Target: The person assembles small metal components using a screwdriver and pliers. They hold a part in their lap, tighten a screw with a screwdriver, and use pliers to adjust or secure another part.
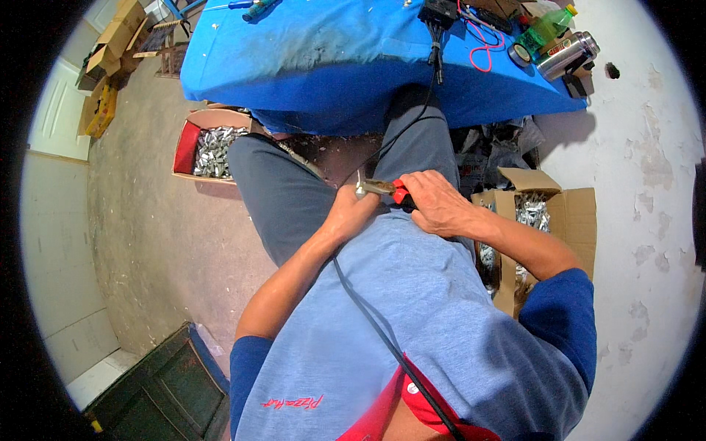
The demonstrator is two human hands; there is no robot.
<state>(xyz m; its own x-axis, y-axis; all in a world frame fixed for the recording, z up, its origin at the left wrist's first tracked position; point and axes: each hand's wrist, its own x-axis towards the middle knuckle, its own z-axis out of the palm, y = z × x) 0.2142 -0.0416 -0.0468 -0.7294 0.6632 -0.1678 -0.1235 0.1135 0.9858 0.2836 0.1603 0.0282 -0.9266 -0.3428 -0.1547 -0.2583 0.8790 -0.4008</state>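
Above my lap, my right hand (441, 202) is closed around the red handles of a pair of pliers (381, 187). The jaws point left and meet a small silvery metal piece (360, 189). My left hand (348, 213) pinches that piece between thumb and fingers; its exact shape is too small to tell. A thin pale tip sticks up from it. Both forearms rest near my body, and the hands are almost touching at the pliers' jaws.
Ahead stands a table with a blue cloth (316, 81), holding a steel flask (566, 57), a green bottle (550, 29) and a black box with cables (439, 13). Boxes of small metal parts flank me: a red-lined one (187, 151) left, a cardboard one (577, 224) right. A black cable (368, 301) crosses my shirt.
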